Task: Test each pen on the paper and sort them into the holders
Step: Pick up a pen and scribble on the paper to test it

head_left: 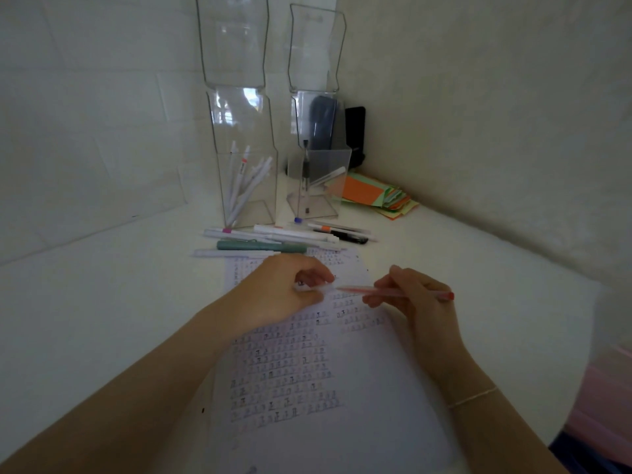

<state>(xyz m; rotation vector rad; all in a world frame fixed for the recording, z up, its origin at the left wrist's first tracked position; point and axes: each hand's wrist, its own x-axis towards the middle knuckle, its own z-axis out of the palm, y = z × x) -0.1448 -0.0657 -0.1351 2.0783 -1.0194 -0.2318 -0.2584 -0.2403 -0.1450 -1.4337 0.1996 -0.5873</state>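
Nearest the lens, low in the frame: two bare forearms crossing a white sheet of paper covered in rows of small test marks (307,378), flat on the white counter (102,302). At frame centre, left hand (277,292) with fingers (314,277) curled, pinching what looks like a clear pen cap (323,288); blurred, so not certain. Just right of it, right hand (407,295) with fingers clamped round a slim translucent pen with a red end (393,291), held level above the paper, tip toward the cap, the two nearly touching or just apart. Beyond the paper's top edge, a loose heap of untested pens, white, teal and black (284,239). Upper middle: tall clear acrylic holder with white pens leaning inside (246,179), and to its right a second clear acrylic holder with a dark pen upright (318,172); stack of orange and green paper slips (372,193) at centre right. Likely risks: cap slipping from so light a pinch and rolling among the loose pens; bare tip smearing ink across earlier marks or skin if dragged low; faint red ink lost among crowded rows, giving a false "dead pen" verdict; careless reach toward the back knocking a tall, narrow holder over; wrong holder chosen, both being clear and unlabelled.
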